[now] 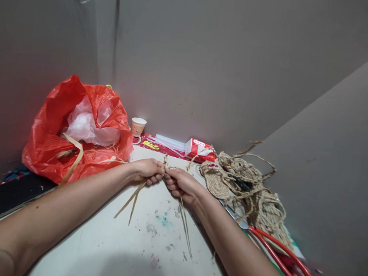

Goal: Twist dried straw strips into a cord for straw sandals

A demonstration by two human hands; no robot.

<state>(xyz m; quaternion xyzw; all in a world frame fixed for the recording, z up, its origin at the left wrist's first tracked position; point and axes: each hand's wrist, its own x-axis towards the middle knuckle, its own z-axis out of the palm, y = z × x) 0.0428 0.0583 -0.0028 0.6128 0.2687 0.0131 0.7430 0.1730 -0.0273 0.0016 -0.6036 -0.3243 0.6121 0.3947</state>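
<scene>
Both hands meet over the white tabletop point(106, 248), fingertips nearly touching around a short length of tan braided cord point(166, 161). My left hand point(149, 170) is closed in a pinch on the cord, and two flat straw strands point(133, 201) trail below it. Gripping the cord from the other side, my right hand point(182, 182) is closed too; thin strands point(185, 229) hang beneath it. A finished part of the cord runs behind the right hand toward the back right. The exact pinch point is partly hidden by the fingers.
A red plastic bag point(50, 136) holding white plastic and straw stands left. At the back are a paper cup point(138, 127), clear strips point(168, 142) and a tissue pack point(200, 149). Right lie coiled braided rope point(243, 169) and red-handled scissors point(267, 243). Grey walls enclose the table.
</scene>
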